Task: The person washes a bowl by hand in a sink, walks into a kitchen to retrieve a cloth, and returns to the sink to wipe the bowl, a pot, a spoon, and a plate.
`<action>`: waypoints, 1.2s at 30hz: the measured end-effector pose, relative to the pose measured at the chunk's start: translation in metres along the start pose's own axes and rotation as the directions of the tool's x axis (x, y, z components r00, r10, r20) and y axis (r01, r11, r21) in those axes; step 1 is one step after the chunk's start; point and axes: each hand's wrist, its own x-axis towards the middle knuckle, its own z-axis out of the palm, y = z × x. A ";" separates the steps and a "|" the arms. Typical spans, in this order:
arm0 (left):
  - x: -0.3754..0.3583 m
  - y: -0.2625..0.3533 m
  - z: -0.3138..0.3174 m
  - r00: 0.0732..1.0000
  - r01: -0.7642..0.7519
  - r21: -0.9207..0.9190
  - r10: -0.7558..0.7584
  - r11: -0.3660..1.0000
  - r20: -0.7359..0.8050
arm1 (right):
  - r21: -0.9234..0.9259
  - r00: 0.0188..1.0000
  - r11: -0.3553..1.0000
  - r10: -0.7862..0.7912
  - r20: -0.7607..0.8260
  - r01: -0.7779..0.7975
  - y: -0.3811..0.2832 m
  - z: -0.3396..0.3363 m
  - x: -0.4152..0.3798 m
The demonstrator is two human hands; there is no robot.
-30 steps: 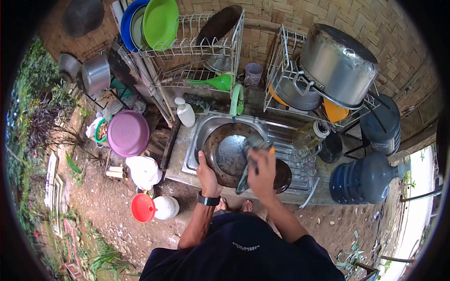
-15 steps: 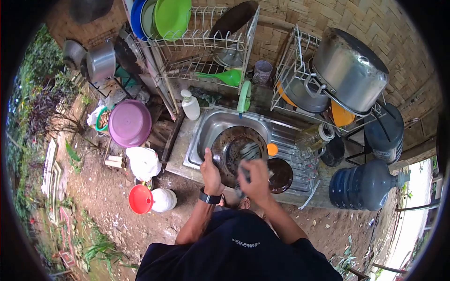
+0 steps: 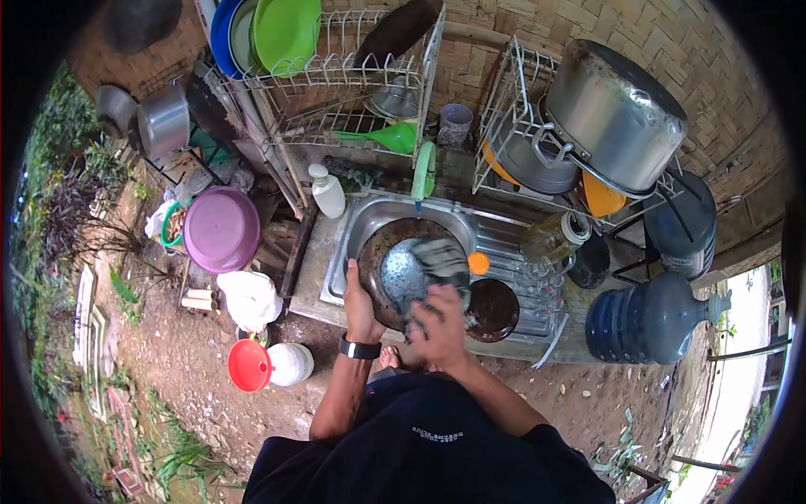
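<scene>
A dark, round, blackened pan (image 3: 372, 252) lies in the metal sink (image 3: 340, 262), its middle showing pale and shiny. My left hand (image 3: 362, 312) grips the pan's near left edge, thumb up along the rim. In my right hand (image 3: 440, 329) is a dark grey striped cloth (image 3: 443, 259), which spreads over the right part of the pan. Motion blurs the cloth and some of the fingers. Close to my right hand, a dark brown round dish (image 3: 494, 311) sits on the ribbed drainboard beside an orange cap (image 3: 478, 263).
A green-covered tap (image 3: 424, 172) stands behind the sink, with a white pump bottle (image 3: 327, 193) to its left. Glass jars (image 3: 547, 239) occupy the drainboard. Further right are a rack with a large pot (image 3: 617, 118) and a blue water jug (image 3: 642, 323).
The cloth has spread out over the pan's right side, and my right hand has shifted slightly left and down. The pan's middle now looks bright instead of dark. My left hand keeps its hold.
</scene>
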 end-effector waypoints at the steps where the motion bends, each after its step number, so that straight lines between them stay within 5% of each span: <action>1: -0.003 0.006 0.003 0.999 0.030 -0.030 -0.030 0.999 0.012 | -0.025 0.983 0.988 0.147 -0.112 -0.151 0.006 -0.004 0.002; 3: -0.001 0.006 0.001 1.000 -0.002 0.025 0.002 1.000 0.024 | 0.104 0.830 0.874 0.483 -0.279 -0.474 0.018 -0.012 0.023; 5: 0.002 0.002 0.001 0.995 -0.092 0.146 0.084 0.985 0.062 | 0.390 0.509 0.588 0.809 -0.296 -0.708 0.024 -0.022 0.052; 8: 0.023 -0.019 -0.029 0.964 -0.253 0.414 0.193 0.874 0.181 | 0.368 0.539 0.584 0.811 -0.226 -0.724 0.035 -0.033 0.052; 10: 0.024 -0.011 -0.028 0.944 0.024 0.330 -0.130 0.944 0.303 | 0.227 0.801 0.857 0.514 -0.307 -0.463 0.063 -0.028 0.002; 11: 0.021 -0.007 -0.027 0.888 0.174 0.296 -0.280 0.939 0.365 | 0.269 0.845 0.890 0.440 -0.303 -0.367 0.064 -0.029 0.001; 12: 0.016 0.005 -0.028 0.804 0.471 0.295 -0.542 0.831 0.243 | 0.316 0.884 0.910 0.362 -0.296 -0.267 0.065 -0.030 0.001; 13: 0.016 0.004 -0.033 0.791 0.489 0.293 -0.559 0.821 0.248 | 0.364 0.915 0.916 0.283 -0.288 -0.168 0.065 -0.032 0.000; 15: 0.022 -0.002 -0.048 0.762 0.522 0.297 -0.594 0.800 0.260 | 0.525 0.937 0.800 0.350 -0.016 -0.290 0.065 -0.044 -0.001; 16: 0.026 -0.010 -0.052 0.776 0.566 0.158 -0.588 0.809 0.229 | 0.571 0.930 0.737 0.333 0.157 -0.361 0.076 -0.047 -0.002; 20: 0.030 -0.037 -0.069 0.840 0.454 0.146 -0.477 0.879 0.259 | 0.322 0.740 0.678 0.519 0.428 -0.661 0.101 -0.049 0.010; 23: -0.001 -0.039 -0.035 0.953 0.175 0.149 -0.205 0.973 0.221 | -0.109 0.736 0.757 0.653 0.179 -0.644 0.100 -0.031 0.030; 24: 0.003 -0.046 -0.038 0.944 0.213 0.148 -0.242 0.966 0.225 | -0.043 0.725 0.739 0.669 0.164 -0.672 0.106 -0.019 0.027; 25: 0.006 -0.055 -0.039 0.964 0.144 0.157 -0.174 0.977 0.200 | -0.114 0.791 0.789 0.611 0.042 -0.604 0.094 -0.005 0.032; 27: 0.009 -0.073 -0.034 0.988 0.002 0.173 -0.029 0.985 0.153 | -0.087 0.802 0.806 0.592 0.080 -0.586 0.077 0.040 0.015; 28: 0.008 -0.073 -0.029 0.993 -0.087 0.326 0.057 0.941 0.099 | -0.072 0.828 0.854 0.517 0.215 -0.515 0.061 0.054 0.011; 30: 0.008 -0.070 -0.033 0.995 -0.092 0.223 0.084 0.970 0.044 | 0.290 0.855 0.834 0.347 0.384 -0.469 0.040 0.063 -0.007; 34: 0.008 -0.041 -0.048 0.982 -0.189 0.277 0.180 0.942 0.055 | -0.018 0.734 0.997 0.067 0.676 -0.074 0.035 -0.001 0.000; 35: 0.009 -0.039 -0.048 0.980 -0.201 0.315 0.186 0.928 0.078 | -0.157 0.624 0.974 0.226 0.748 -0.165 0.037 -0.013 0.016; 36: 0.009 -0.039 -0.047 0.978 -0.209 0.352 0.185 0.913 0.100 | -0.195 0.704 0.951 0.308 0.640 -0.239 0.046 -0.009 0.027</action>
